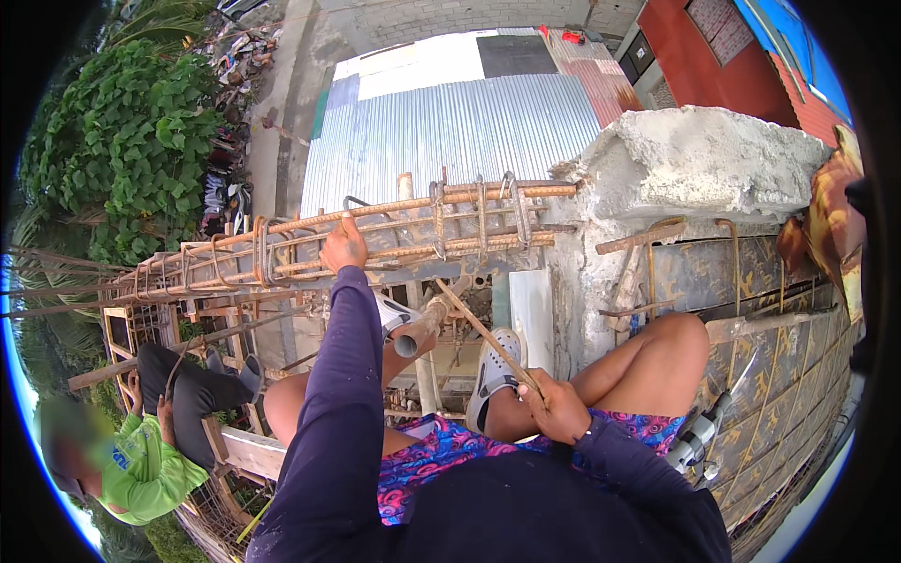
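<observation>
A rusty rebar cage (310, 246), made of long bars tied with bent stirrups, runs across in front of me to the concrete. My left hand (344, 246) is closed around a bar of it, near a dark bent stirrup (355, 201). In my right hand (556, 409), close to my lap, is a thin brown rod (488, 335). It slants up and left, its far end below the cage. Whether the rod is wood or rusty steel I cannot tell. Several stirrups (481, 218) stand bunched at the cage's right end.
Rough concrete (704, 164) rises at right, above a formwork panel (779, 375). A grey and white tool (699, 436) lies beside my right thigh. Below my feet are a metal pipe (418, 336) and a drop. A co-worker in green (150, 464) sits at left. A corrugated roof (441, 131) lies beyond.
</observation>
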Motion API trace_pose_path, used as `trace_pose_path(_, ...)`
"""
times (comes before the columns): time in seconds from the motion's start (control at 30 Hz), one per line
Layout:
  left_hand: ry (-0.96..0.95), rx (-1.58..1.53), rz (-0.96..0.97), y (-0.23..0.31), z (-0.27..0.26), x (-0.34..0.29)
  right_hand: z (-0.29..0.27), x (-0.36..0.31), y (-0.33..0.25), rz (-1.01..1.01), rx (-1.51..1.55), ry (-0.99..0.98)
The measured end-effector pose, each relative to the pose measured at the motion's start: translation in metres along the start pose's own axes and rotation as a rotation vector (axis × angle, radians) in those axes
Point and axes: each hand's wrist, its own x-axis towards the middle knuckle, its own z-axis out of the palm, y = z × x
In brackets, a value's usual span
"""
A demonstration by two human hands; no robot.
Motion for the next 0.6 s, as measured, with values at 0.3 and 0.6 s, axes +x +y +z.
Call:
trace_pose_path(0.3, -0.147, 0.058, -0.047, 0.018, -0.016, -0.001, 0.007, 0.02, 0.007, -0.045, -0.076, -0.036)
trace_pose_path(0.6, -0.113, 0.054, -0.064, 0.022, -0.013, 0.0, 0.009, 0.013, 0.019, -0.008, -0.144, 0.032)
